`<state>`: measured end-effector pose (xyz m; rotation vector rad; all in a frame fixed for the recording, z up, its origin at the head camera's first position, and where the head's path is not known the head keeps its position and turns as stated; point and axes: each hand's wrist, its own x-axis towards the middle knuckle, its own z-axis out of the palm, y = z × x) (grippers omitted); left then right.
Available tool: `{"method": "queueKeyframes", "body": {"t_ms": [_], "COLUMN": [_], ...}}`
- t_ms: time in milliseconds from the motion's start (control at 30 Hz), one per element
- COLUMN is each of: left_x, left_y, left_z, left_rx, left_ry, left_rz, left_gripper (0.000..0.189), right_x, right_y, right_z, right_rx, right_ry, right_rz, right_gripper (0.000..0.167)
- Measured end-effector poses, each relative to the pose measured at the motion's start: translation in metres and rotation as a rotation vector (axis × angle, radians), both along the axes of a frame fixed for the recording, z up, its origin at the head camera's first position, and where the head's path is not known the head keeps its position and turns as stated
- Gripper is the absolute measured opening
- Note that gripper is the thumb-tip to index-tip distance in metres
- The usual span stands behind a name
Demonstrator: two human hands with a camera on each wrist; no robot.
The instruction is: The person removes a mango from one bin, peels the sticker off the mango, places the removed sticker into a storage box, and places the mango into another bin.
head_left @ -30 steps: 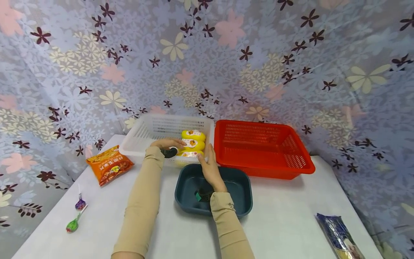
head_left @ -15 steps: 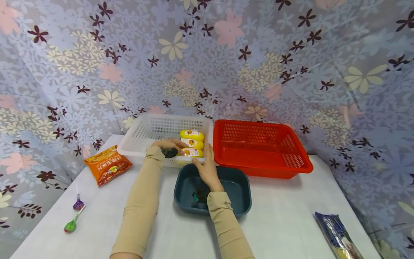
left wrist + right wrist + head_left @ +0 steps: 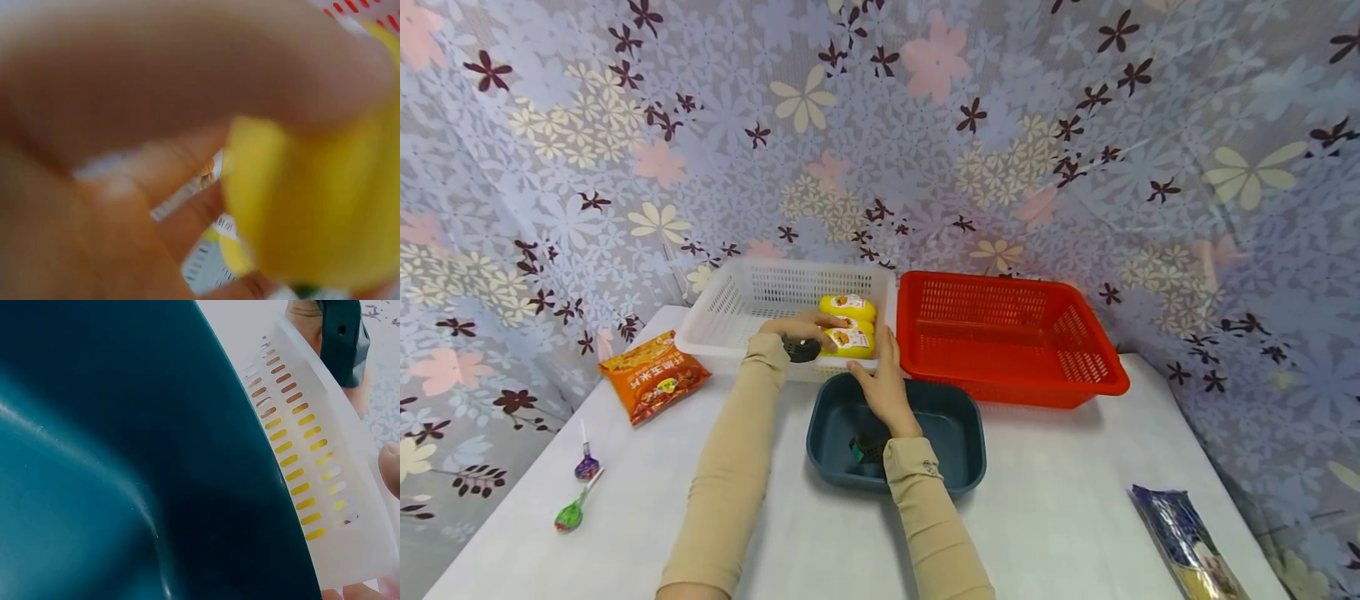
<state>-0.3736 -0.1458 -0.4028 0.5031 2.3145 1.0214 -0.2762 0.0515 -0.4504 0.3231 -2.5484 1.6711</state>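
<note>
My left hand (image 3: pixel 793 327) reaches into the white plastic basket (image 3: pixel 707 354) and grips the nearest of several yellow sausage-shaped packs (image 3: pixel 854 352) with white labels. In the left wrist view this yellow pack (image 3: pixel 312 212) sits between thumb and fingers, large and blurred. Two more packs lie behind it, the middle one partly covered. At the basket's front right corner rests my right hand (image 3: pixel 887 392), its straight fingers along the right side and its thumb out toward the front rim. That thumb (image 3: pixel 391 467) shows beside the basket's rim in the right wrist view.
A dark teal basin (image 3: pixel 966 433) stands in front, under my right wrist. To the right is a red basket (image 3: pixel 985 354). An orange snack bag (image 3: pixel 655 375) and two lollipops, purple (image 3: pixel 587 467) and green (image 3: pixel 569 515), lie left. A blue packet (image 3: pixel 1183 542) lies far right.
The front yellow pack has shifted back and up, now overlapping the middle pack, with my left hand moving along with it. My right thumb has spread leftward from the basket's corner.
</note>
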Motion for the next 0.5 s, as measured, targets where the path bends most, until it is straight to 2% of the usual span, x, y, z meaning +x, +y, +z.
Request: {"method": "queueKeyframes", "body": {"t_ms": [67,100,167,267,367,500], "left_x": [0.005,0.006,0.013,0.019,0.024,0.036], "left_y": [-0.003,-0.005,-0.008,-0.011,-0.012,-0.012], "left_z": [0.005,0.004,0.008,0.011,0.012,0.012], "left_rx": [0.030,0.051,0.133,0.263,0.364,0.433], "left_ry": [-0.017,-0.018,-0.042,-0.022,0.036,0.118], "left_rz": [0.054,0.080,0.137,0.176,0.180,0.168], "left_gripper": [0.067,0.067,0.067,0.065,0.062,0.059], "right_x": [0.000,0.000,0.001,0.000,-0.001,-0.002], "right_y": [0.000,-0.001,-0.001,0.000,0.001,0.002], "right_z": [0.000,0.000,-0.001,-0.001,-0.001,-0.001], "right_rx": [0.002,0.004,0.014,0.030,0.039,0.043], "right_ry": [-0.006,-0.011,-0.019,-0.025,-0.015,-0.006], "right_rz": [0.001,0.001,0.000,-0.001,-0.003,0.007], "right_gripper": [0.084,0.085,0.085,0.086,0.086,0.085]}}
